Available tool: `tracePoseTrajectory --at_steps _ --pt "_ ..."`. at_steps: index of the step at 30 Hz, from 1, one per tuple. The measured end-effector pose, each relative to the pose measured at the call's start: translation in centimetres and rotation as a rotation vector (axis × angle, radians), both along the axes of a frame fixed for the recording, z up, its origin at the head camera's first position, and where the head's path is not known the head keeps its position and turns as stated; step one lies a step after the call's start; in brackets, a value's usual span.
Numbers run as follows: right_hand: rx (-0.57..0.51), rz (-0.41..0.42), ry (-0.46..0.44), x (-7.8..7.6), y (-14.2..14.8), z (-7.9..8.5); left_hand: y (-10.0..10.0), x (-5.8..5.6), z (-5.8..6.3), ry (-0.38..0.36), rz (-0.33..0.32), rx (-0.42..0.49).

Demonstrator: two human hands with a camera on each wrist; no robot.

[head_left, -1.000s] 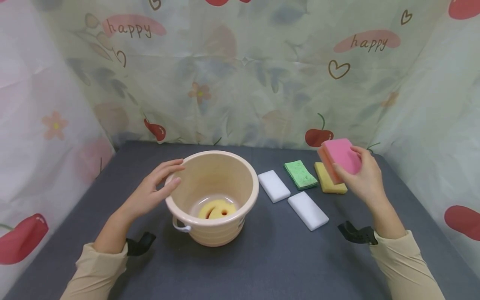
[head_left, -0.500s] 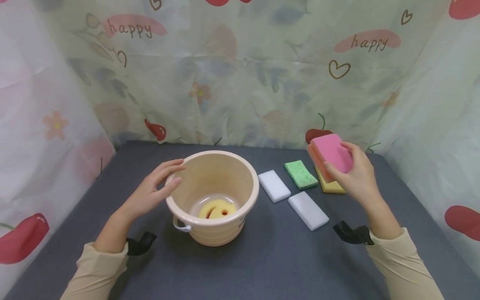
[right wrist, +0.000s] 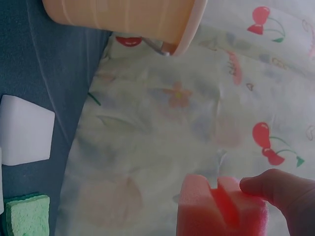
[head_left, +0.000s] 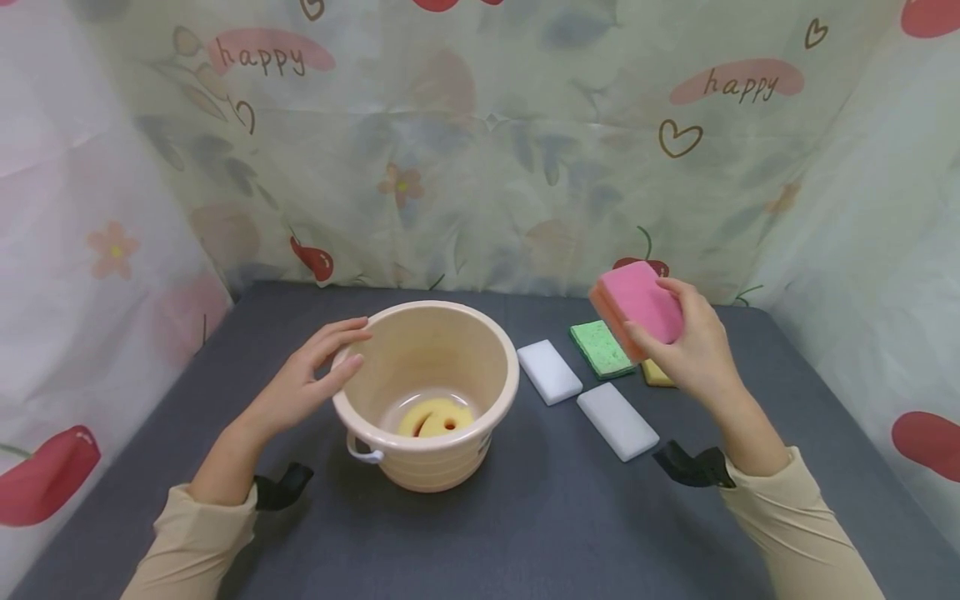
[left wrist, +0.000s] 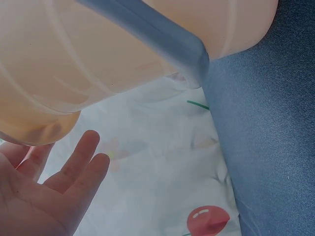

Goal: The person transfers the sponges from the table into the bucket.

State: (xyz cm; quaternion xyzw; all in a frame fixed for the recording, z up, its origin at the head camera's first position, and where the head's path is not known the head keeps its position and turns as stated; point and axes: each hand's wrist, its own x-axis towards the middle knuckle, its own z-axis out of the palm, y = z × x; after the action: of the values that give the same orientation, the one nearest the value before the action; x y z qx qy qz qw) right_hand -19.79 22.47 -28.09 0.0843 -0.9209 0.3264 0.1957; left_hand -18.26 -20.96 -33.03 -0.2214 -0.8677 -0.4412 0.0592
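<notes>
Printed curtain (head_left: 480, 208) backs dark tabletop (head_left: 540, 533). Left hand (head_left: 303, 379), fingers extended, is at rim of beige bucket (head_left: 435, 463); yellow object (head_left: 444, 410) inside. Rightward: two white blocks (head_left: 618, 422), green sponge (head_left: 597, 346); right hand (head_left: 696, 354), well apart, pinches pink sponge (head_left: 640, 298) aloft.

Yellow sponge (head_left: 659, 375) partly behind pink sponge (head_left: 645, 302)

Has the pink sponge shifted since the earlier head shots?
Yes. Held in the right hand, the pink sponge has moved left and slightly up in the head view, closer to the bucket, which stands in the same spot.
</notes>
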Motion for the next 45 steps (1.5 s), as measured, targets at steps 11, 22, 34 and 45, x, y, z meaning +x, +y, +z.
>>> tracePoseTrajectory --at_steps 11,22,34,45 --pt "-0.006 0.068 0.009 0.0 -1.6 0.6 0.0 0.0 0.0 0.001 0.002 0.003" --pt "0.017 0.138 0.019 0.1 -3.4 1.1 0.0 0.0 0.0 0.004 0.009 -0.008" --pt "0.032 0.247 0.025 0.1 -5.9 1.6 0.0 0.0 0.1 0.001 0.006 -0.008" --pt "0.024 0.299 0.009 0.6 -8.0 1.9 0.0 0.0 0.1 0.002 0.007 -0.009"
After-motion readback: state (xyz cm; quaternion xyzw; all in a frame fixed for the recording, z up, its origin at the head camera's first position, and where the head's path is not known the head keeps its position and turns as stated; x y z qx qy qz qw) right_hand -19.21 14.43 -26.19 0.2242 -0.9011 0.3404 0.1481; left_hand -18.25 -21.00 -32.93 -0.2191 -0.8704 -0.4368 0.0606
